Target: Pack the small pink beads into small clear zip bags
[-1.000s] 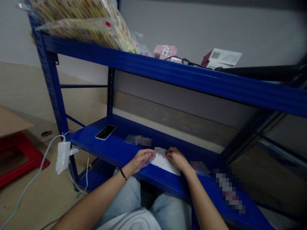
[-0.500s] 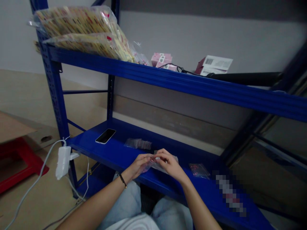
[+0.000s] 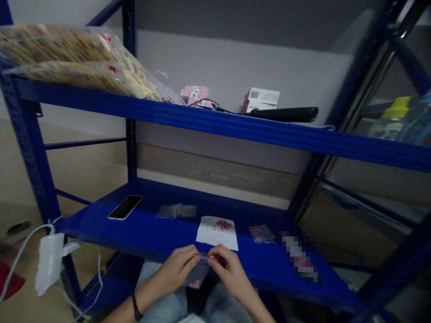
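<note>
Between my two hands hangs a small clear plastic bag (image 3: 198,274) with several pink pieces at its bottom. My left hand (image 3: 180,268) pinches the bag's top edge at the left, and my right hand (image 3: 227,265) pinches it at the right. The bag is held just in front of the shelf's front edge, above my lap. Behind it lies a white sheet of paper (image 3: 209,234) bearing a small heap of pink and dark pieces (image 3: 224,224). To the right rests another clear bag (image 3: 261,233) with pink pieces inside.
A row of clear bags (image 3: 180,211) and a phone (image 3: 125,207) lie on the blue shelf (image 3: 151,233). A blurred-out item (image 3: 299,255) is at right. A white power strip (image 3: 49,262) hangs at left. Overhead, the upper shelf beam (image 3: 215,123) carries packed bags and boxes.
Both hands have drawn back from over the paper to the shelf's front edge, bringing the small bag with them. The paper and its heap now show. The view has turned right.
</note>
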Demonstrator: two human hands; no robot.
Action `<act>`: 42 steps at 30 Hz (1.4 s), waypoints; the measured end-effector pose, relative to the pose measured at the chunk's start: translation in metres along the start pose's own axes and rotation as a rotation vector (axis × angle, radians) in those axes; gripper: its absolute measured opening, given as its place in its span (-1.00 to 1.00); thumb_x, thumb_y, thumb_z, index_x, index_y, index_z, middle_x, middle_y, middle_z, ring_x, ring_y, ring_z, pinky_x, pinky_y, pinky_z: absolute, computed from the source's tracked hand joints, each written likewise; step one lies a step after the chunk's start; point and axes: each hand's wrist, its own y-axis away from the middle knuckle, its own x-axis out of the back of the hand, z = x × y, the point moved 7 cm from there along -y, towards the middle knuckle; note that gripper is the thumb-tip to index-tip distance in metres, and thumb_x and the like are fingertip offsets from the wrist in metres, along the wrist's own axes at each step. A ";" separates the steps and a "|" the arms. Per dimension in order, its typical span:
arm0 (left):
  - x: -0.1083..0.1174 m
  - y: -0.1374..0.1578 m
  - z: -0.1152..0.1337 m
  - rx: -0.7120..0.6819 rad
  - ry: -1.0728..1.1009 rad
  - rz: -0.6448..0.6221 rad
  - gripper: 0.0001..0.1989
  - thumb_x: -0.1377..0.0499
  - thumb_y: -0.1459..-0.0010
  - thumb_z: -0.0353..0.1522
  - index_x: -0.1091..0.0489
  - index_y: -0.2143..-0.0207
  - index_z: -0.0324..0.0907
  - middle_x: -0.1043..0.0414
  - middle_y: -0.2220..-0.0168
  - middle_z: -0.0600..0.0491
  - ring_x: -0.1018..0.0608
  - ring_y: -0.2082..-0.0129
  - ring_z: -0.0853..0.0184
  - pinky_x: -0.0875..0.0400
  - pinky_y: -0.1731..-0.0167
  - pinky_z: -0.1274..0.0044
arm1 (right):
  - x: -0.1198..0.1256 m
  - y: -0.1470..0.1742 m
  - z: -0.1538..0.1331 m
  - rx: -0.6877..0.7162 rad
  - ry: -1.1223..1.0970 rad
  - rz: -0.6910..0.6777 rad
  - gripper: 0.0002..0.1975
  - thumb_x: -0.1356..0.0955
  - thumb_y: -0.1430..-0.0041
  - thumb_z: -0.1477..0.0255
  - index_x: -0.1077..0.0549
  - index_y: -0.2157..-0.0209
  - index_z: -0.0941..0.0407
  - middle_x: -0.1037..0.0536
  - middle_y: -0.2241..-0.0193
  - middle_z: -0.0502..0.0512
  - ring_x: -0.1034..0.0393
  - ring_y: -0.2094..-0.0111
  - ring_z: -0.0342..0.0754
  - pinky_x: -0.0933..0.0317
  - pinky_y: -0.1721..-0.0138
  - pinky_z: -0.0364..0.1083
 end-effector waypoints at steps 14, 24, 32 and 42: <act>0.003 0.002 -0.015 0.064 -0.040 0.073 -0.71 -0.10 -0.31 -0.26 -0.50 0.41 -0.17 -0.48 0.43 0.03 -0.48 0.40 0.31 -0.25 0.38 0.57 | -0.002 0.002 0.019 -0.045 -0.063 0.009 -0.69 -0.36 -0.23 0.18 -0.45 0.40 0.15 -0.38 0.48 -0.03 -0.19 0.43 -0.15 -0.01 0.40 -0.18; -0.010 0.005 -0.017 0.054 -0.064 0.040 -0.76 -0.14 -0.28 -0.28 -0.49 0.41 -0.19 -0.46 0.44 0.05 -0.46 0.42 0.35 -0.20 0.40 0.57 | -0.007 0.007 0.006 0.040 0.090 -0.008 -0.72 -0.34 -0.27 0.28 -0.42 0.46 0.15 -0.37 0.48 -0.04 -0.25 0.41 -0.14 -0.01 0.37 -0.17; -0.017 0.007 -0.006 0.037 -0.087 -0.001 -0.76 -0.12 -0.30 -0.32 -0.50 0.39 -0.18 -0.46 0.44 0.07 -0.45 0.43 0.37 -0.17 0.41 0.57 | -0.019 0.010 0.005 0.085 0.134 -0.057 -0.76 -0.29 -0.31 0.30 -0.44 0.39 0.12 -0.39 0.44 -0.01 -0.29 0.37 -0.10 -0.03 0.35 -0.14; -0.018 0.009 -0.004 -0.008 -0.138 -0.023 -0.75 -0.10 -0.31 -0.30 -0.50 0.38 -0.18 -0.46 0.46 0.07 -0.45 0.46 0.37 -0.15 0.44 0.58 | -0.018 0.011 -0.003 0.101 0.187 -0.107 -0.77 -0.30 -0.31 0.33 -0.44 0.41 0.12 -0.43 0.44 -0.01 -0.31 0.37 -0.11 -0.05 0.35 -0.14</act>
